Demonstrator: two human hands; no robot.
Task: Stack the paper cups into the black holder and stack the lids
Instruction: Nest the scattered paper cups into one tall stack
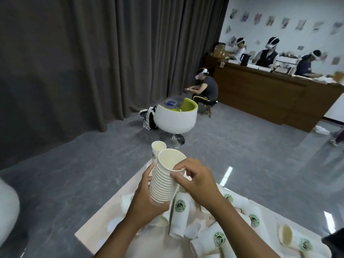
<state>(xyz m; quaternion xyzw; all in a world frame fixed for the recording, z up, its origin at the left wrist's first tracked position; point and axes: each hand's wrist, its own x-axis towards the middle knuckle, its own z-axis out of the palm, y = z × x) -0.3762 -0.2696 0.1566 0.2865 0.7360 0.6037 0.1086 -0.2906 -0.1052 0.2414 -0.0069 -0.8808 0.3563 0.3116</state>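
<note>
While the left hand point(147, 200) grips the cup stack point(164, 180) (tilted), the right hand point(195, 180) pinches its rim — both curled.

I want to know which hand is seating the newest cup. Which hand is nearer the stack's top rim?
Right. The right hand pinches the top rim of the stack of cups; the left hand grips the stack's lower part.

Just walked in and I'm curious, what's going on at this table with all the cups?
A person is nesting paper cups. Their left hand grips a tall stack of cups from below, and their right hand pinches the rim of the top cup. Many loose cups with green logos lie on their sides across the table, and another upright cup stands behind the stack. No black holder is in view.
</note>
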